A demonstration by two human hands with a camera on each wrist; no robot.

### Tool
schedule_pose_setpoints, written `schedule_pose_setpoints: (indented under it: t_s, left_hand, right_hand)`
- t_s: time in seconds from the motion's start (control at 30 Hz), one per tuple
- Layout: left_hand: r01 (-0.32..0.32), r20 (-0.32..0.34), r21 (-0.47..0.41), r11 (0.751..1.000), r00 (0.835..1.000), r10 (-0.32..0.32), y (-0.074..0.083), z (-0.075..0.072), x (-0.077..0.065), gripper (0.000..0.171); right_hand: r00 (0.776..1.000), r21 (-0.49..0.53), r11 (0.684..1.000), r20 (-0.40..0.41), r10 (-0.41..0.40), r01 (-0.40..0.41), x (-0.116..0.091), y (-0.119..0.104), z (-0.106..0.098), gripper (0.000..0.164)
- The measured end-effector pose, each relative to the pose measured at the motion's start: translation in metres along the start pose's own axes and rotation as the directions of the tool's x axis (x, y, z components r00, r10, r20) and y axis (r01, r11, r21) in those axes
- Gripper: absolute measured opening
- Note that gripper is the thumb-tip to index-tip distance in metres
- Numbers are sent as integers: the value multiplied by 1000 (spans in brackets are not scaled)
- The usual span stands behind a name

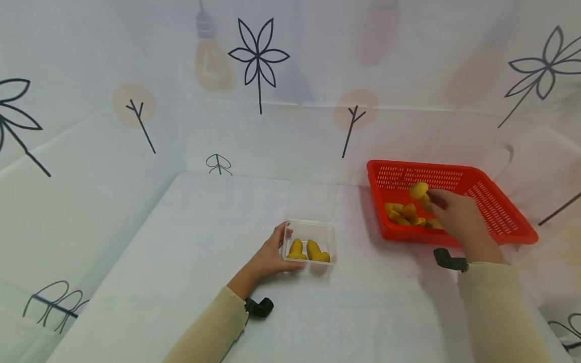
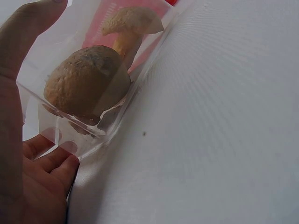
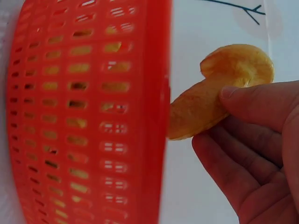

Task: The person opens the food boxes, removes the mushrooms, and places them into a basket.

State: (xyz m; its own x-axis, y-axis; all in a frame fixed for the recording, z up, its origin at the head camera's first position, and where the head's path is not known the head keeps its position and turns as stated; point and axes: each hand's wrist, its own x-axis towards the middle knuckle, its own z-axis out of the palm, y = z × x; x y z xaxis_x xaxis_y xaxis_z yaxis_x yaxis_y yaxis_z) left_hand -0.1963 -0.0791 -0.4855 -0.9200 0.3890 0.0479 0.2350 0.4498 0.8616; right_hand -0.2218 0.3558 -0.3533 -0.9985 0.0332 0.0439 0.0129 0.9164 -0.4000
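My left hand (image 1: 271, 254) grips a clear plastic box (image 1: 333, 242) by its left side, thumb and fingers spread around it. Inside the box lie two yellow mushrooms; one mushroom (image 1: 313, 248) is on the right, the other mushroom (image 1: 296, 247) on the left. The left wrist view shows their brownish caps through the clear wall. Over the red basket (image 1: 499, 217), my right hand (image 1: 463, 217) pinches another yellow mushroom (image 3: 198, 105) between thumb and fingers. In the right wrist view this mushroom shows above the basket's rim. Several more mushrooms (image 1: 401, 214) lie in the basket.
The slotted red basket stands at the back right of the white-covered table (image 1: 181, 262). Behind it rises a white cloth wall (image 1: 299, 146) printed with plants and light bulbs. Each wrist wears a black camera; the left camera (image 1: 259, 307) hangs just over the table.
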Motion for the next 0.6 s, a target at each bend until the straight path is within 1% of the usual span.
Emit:
schedule_pose_setpoints:
  t_s: [0.13, 0.33, 0.43, 0.6]
  left_hand:
    - [8, -1, 1, 1000, 1000, -8, 1, 0, 0, 111]
    - [15, -2, 3, 1000, 1000, -15, 2, -1, -1, 111]
    - [16, 0, 4, 1000, 1000, -16, 2, -1, -1, 111]
    - [11, 2, 4, 1000, 1000, -11, 3, -1, -1, 112]
  right_hand:
    - [998, -4, 999, 36, 48, -48, -1, 6, -1, 61]
    - [990, -6, 996, 105, 91, -90, -1, 11, -3, 56]
    - [989, -24, 994, 106, 104, -102, -1, 14, -2, 51]
    - [991, -62, 992, 69, 112, -108, 0, 15, 1, 43]
